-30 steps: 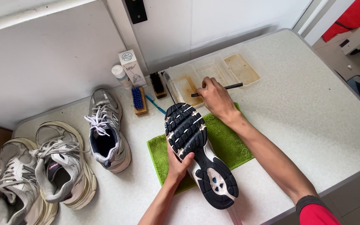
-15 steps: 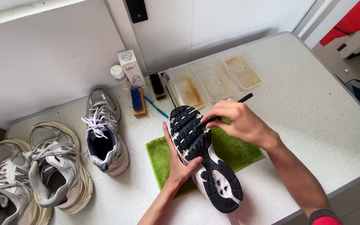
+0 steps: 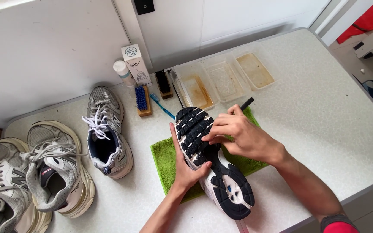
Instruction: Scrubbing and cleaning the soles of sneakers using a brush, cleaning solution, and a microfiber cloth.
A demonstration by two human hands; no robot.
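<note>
Four sneakers (image 3: 212,168), three trays (image 3: 223,80)

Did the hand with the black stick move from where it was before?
Yes. The right hand came back from beside the plastic trays toward the person and now rests on the upturned shoe, with the black stick over the sole.

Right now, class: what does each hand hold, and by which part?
The left hand grips the upturned shoe by its side at mid-length. The right hand holds a thin black tool along its shaft, the working tip hidden.
</note>
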